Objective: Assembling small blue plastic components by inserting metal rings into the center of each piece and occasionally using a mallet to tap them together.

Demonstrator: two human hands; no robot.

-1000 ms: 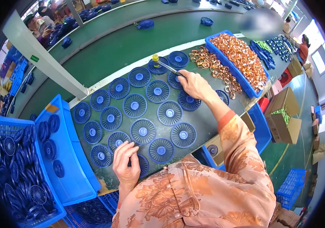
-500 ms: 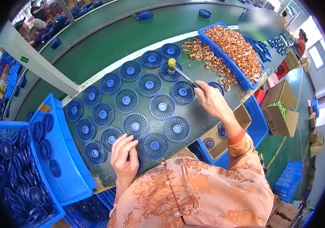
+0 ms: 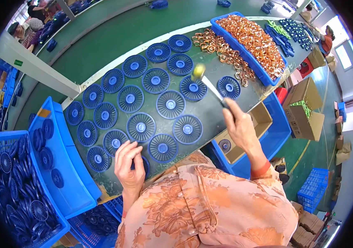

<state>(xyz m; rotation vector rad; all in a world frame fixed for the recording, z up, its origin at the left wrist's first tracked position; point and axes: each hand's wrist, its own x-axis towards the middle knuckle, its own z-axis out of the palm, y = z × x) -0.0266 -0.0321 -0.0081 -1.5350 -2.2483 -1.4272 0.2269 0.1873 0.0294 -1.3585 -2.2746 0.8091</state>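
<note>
My right hand (image 3: 241,127) grips the dark handle of a small hammer (image 3: 212,87). The hammer's yellow head, blurred by motion, is over the far edge of a round blue fan grille (image 3: 193,88). Near the front edge of the table, my left hand (image 3: 129,165) has loosely bent fingers with nothing visible in them. Its fingertips are beside another blue grille (image 3: 115,142), and a further one (image 3: 145,166) is partly hidden by the hand. Several more grilles lie flat in rows on the green table, including one (image 3: 229,87) to the right of the hammer.
A blue tray (image 3: 248,58) heaped with copper-coloured rings stands at the far right, with loose rings (image 3: 222,48) spilling beside it. At the left are a blue bin (image 3: 71,182) and a crate (image 3: 67,227) of grilles. An open carton (image 3: 263,120) sits in a blue tub at the right.
The hammer has moved nearer, from over a farther grille to the one before it. My left hand stays by the front grilles. The view has shifted slightly.
</note>
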